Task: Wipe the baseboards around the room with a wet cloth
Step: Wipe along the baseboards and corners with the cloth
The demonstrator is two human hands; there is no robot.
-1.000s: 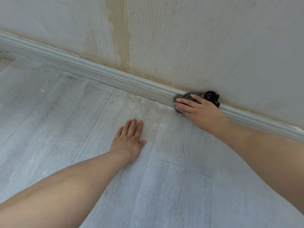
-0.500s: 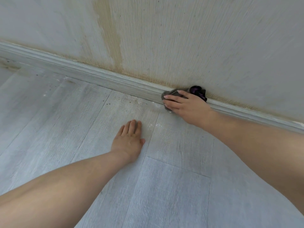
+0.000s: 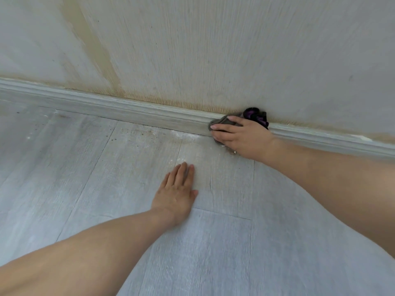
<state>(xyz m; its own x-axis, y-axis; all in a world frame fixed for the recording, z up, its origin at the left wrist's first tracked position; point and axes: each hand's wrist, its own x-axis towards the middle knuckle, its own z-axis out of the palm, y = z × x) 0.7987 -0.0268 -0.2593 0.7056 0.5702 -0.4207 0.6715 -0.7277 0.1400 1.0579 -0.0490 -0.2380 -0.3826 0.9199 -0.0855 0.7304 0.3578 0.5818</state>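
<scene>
I press the grey cloth (image 3: pixel 223 122) against the baseboard (image 3: pixel 149 115) with my right hand (image 3: pixel 241 136), fingers straight; my left hand (image 3: pixel 176 192) lies flat and open on the floor (image 3: pixel 85 167)

right hand (image 3: pixel 241 136) on cloth (image 3: pixel 224 121) against baseboard (image 3: pixel 128 110); left hand (image 3: pixel 176 194) flat on floor (image 3: pixel 85 167), nearer.

No legible text, label, brand, number or sign is seen on any surface in view. The wall (image 3: pixel 235 50), the baseboard (image 3: pixel 128 112), the floor (image 3: pixel 85 167) and the cloth (image 3: pixel 254 116) are shown without readable markings; only woodgrain, stains and a purple pattern, too small to be resolved, are presented.
</scene>
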